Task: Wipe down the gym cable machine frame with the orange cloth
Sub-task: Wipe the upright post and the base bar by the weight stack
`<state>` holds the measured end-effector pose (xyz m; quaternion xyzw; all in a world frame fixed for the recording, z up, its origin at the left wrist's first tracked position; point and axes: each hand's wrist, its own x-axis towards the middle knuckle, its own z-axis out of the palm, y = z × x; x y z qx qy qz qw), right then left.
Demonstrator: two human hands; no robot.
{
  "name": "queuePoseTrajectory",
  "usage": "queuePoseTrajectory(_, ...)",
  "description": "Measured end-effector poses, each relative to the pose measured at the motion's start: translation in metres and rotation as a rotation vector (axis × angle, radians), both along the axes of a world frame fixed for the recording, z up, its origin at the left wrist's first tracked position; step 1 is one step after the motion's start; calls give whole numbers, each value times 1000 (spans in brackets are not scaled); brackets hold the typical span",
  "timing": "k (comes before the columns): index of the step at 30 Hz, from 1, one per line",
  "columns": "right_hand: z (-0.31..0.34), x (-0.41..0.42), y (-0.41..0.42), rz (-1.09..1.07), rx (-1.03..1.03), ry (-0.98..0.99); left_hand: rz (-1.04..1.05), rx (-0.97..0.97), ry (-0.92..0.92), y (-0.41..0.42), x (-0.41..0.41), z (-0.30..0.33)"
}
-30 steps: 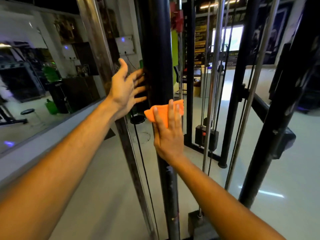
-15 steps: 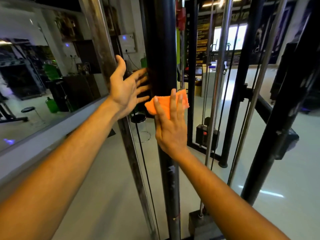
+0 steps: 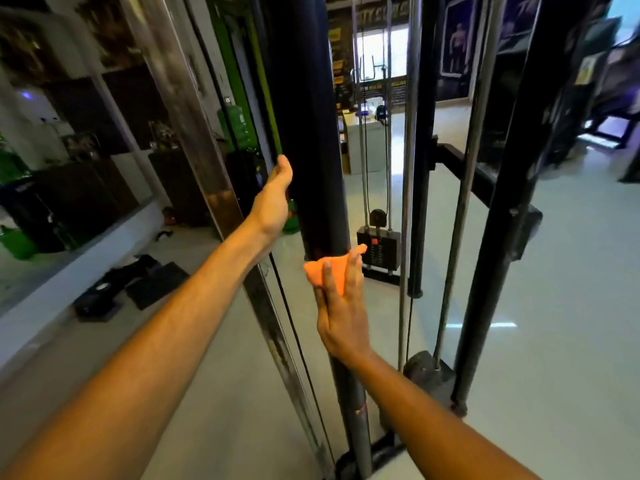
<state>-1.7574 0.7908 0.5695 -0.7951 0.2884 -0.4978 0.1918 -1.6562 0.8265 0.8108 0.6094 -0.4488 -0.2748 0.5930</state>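
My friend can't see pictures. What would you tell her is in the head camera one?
A right hand presses an orange cloth flat against a black post of a gym cable machine. The left hand reaches beside the post, higher up.

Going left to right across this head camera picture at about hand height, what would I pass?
Steel upright → left hand → black post → orange cloth under the right hand → weight stack → black frame upright.

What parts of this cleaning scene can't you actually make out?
- Left hand fingers: behind the black post, head view.
- Orange cloth: mostly under the right hand.
- Post's top: cut off by the frame edge.
- Weight stack numbers: too small.
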Motion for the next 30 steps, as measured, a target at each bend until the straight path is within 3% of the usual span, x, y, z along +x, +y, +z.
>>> queuePoseTrajectory(3,50,7,-9,-10,-28,-87,36,-10,-68,-5,-3,-4)
queuePoseTrajectory(7,101,15,-23,-5,-85,-137,20,-38,30,-5,9,-7)
queuePoseTrajectory(11,42,7,-15,-65,-132,15,-38,-31,97,3,16,-29)
queuePoseTrajectory(14,-12,-2,-2,-50,-6,59,-38,-17,96,8,10,-44)
queuePoseTrajectory(23,68,11,-25,1,-130,-92,-6,-21,201,4,1,-57)
queuePoseTrajectory(30,-37,-14,-8,60,53,86,47,-63,210,4,-5,-82)
